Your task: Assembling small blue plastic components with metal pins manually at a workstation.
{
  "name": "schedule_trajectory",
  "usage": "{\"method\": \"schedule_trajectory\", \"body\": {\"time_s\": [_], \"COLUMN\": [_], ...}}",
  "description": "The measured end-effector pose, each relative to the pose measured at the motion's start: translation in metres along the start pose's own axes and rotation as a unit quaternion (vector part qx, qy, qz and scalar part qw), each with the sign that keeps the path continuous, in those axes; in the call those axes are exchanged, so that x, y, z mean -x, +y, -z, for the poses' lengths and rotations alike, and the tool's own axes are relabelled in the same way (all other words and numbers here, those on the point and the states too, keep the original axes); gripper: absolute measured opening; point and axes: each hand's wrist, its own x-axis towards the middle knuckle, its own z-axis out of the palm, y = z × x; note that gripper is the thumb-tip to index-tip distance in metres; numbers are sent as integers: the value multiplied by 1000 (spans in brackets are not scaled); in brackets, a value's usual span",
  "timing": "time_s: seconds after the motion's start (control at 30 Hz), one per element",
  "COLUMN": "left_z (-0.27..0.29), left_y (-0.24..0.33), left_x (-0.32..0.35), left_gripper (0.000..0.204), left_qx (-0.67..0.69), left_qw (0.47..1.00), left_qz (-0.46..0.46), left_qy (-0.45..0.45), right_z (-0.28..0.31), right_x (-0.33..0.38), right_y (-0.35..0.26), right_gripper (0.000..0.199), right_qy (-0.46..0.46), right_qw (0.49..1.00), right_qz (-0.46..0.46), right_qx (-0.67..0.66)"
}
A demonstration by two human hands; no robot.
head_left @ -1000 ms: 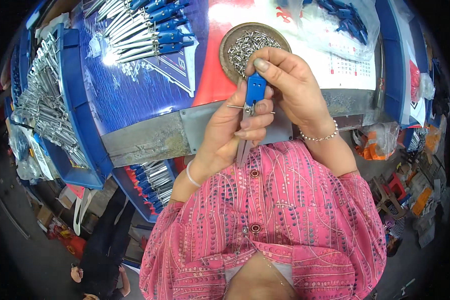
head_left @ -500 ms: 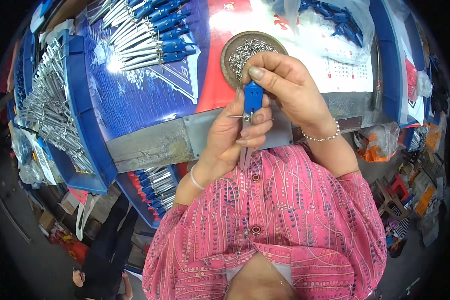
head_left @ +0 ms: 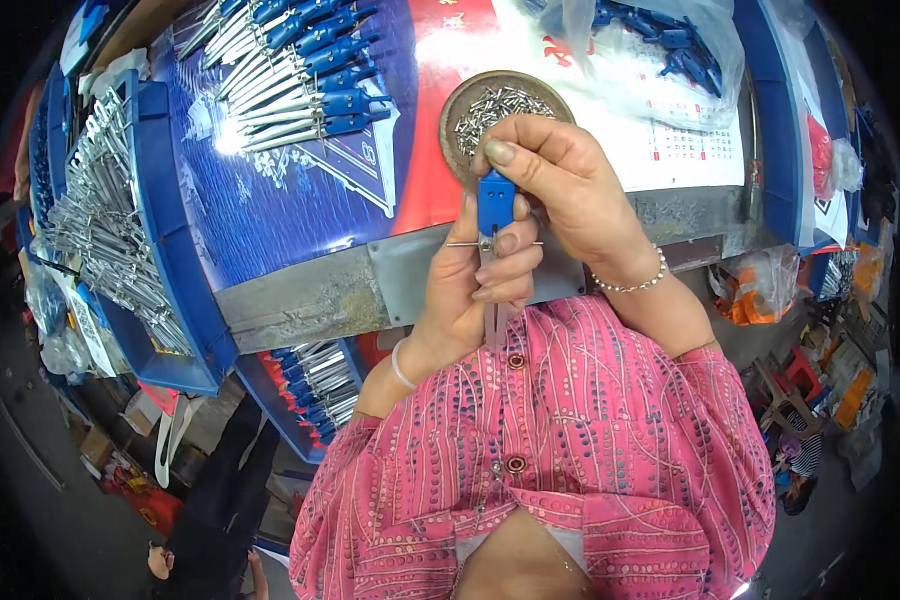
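Note:
My left hand (head_left: 478,285) grips a compass-like tool (head_left: 494,210) with a blue plastic head and metal legs, held upright close to my chest. A thin metal pin crosses it just below the blue head. My right hand (head_left: 562,180) pinches the top of the blue head from above and the right. Both hands hover over the table's near edge, in front of a round brown dish (head_left: 503,108) full of small silver screws.
A row of finished blue-handled tools (head_left: 295,75) lies on the blue mat at the back left. A blue bin (head_left: 100,230) of bare metal parts is at the left. A plastic bag (head_left: 660,45) of blue pieces is at the back right. A crate (head_left: 315,385) of tools sits under the table.
Both hands have stayed together on the tool and shifted slightly; my right fingers have settled on top of the blue head.

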Motion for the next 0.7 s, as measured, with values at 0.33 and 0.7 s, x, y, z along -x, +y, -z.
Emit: {"method": "schedule_trajectory", "body": {"time_s": [0.33,0.7], "left_z": [8,6], "left_y": [12,20], "left_x": [14,20], "left_gripper": [42,42], "left_qx": [-48,-72], "left_qw": [998,997], "left_qz": [-24,-30], "left_qy": [-26,-4], "right_z": [-8,-15], "right_x": [-13,-16], "right_y": [0,10], "right_gripper": [17,17], "right_qy": [-69,-70], "right_qw": [994,997], "right_qz": [-20,-24], "right_qx": [86,37]}}
